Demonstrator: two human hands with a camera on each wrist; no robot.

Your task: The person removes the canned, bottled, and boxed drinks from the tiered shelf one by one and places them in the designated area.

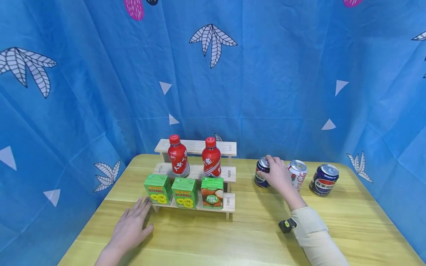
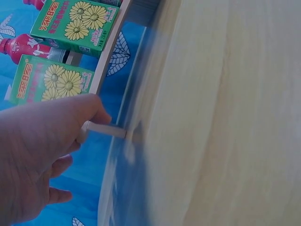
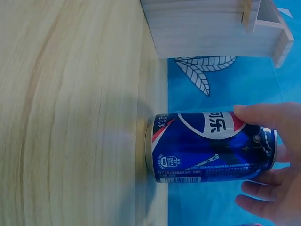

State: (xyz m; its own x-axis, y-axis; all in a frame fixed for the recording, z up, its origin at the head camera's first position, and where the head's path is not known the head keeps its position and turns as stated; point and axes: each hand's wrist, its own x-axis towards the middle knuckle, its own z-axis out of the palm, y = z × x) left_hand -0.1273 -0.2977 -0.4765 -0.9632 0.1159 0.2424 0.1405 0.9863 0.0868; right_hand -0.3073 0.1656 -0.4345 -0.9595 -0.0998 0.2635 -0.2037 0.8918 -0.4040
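Head view: a wooden rack (image 1: 194,146) carries two red bottles (image 1: 178,159) on its middle tier and three cartons (image 1: 185,193) below. Right of it, the right hand (image 1: 279,173) grips a blue can (image 1: 261,178) on the worktop (image 1: 253,229); the left hand (image 1: 131,224), loosely outstretched, is by the rack's left end.

The left grip (image 1: 132,224) is relaxed, fingers reaching forward and thumb spread aside — the right arm (image 1: 313,233) stretches forward, and the right grip (image 1: 279,174) pinches, thumb opposite bent fingers.
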